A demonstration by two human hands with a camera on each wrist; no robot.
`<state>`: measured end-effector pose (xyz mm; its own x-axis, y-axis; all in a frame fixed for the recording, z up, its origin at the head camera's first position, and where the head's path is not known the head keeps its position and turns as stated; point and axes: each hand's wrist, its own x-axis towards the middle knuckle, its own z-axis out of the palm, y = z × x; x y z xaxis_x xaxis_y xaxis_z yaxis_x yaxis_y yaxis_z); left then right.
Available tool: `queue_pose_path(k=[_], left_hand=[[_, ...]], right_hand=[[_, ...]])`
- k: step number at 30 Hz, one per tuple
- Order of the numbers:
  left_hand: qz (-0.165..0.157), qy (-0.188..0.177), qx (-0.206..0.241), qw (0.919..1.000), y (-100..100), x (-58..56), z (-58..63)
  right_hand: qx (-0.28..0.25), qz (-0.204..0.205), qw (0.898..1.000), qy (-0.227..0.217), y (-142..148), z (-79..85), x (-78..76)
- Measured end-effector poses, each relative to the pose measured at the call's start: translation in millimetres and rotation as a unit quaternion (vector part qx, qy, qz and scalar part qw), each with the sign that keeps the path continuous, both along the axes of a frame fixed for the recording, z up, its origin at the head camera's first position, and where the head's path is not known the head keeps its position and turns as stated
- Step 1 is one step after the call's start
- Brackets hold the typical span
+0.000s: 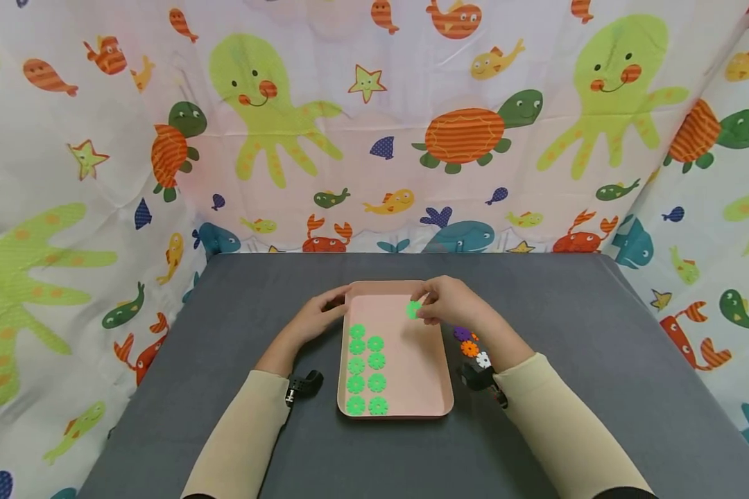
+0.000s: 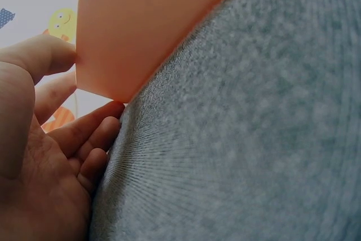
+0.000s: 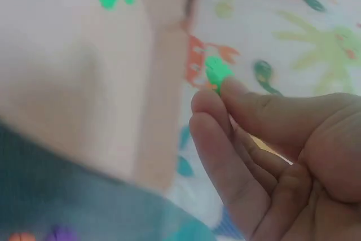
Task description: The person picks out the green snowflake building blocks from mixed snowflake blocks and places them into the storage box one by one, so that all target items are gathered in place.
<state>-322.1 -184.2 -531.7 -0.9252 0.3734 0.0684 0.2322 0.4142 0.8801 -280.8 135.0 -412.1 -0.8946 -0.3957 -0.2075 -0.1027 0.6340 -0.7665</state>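
My right hand [image 1: 451, 303] is above the upper right part of a pink tray [image 1: 412, 388], pinching a green flower-shaped disc [image 1: 414, 309] between thumb and fingertips. In the right wrist view the green disc [image 3: 218, 71] sticks out past the thumb tip. More green discs [image 1: 377, 360] lie in the tray in two columns along its left side, the left column longer. My left hand [image 1: 317, 315] rests at the tray's upper left edge. In the left wrist view its thumb [image 2: 53, 57] touches the tray's rim and loosely bent fingertips meet the lower corner.
Purple [image 1: 461, 334], orange [image 1: 469, 348] and white [image 1: 483, 360] pieces lie on the grey tabletop [image 1: 225, 416] just right of the tray, partly beneath the right forearm. A curtain [image 1: 362, 132] printed with sea animals stands around the table's back and sides.
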Motion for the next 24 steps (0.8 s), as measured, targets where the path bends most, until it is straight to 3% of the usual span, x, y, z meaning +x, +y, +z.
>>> queue_pose_path(k=[4,10,13,19,24], left_hand=[[-0.001,-0.001,0.006,1.0000,1.3,2.7,0.2],[-0.002,0.001,0.003,1.0000,5.7,-0.4,-1.6],[-0.004,-0.002,0.001,1.0000,8.1,-1.5,-1.2],[-0.007,-0.009,-0.003,0.9999,10.5,-1.3,-1.6],[-0.007,-0.002,0.003,1.0000,10.3,-0.9,-2.5]], right_hand=[[0.022,0.025,0.999,-0.002,-29.3,-16.3,-12.9],[0.093,0.043,0.993,0.050,-54.6,-45.9,-24.6],[0.086,0.042,0.994,0.048,-58.7,-57.3,-27.6],[0.095,0.065,0.991,0.072,-61.9,-60.5,-25.1],[0.105,0.078,0.990,0.059,-63.5,-58.7,-20.3]])
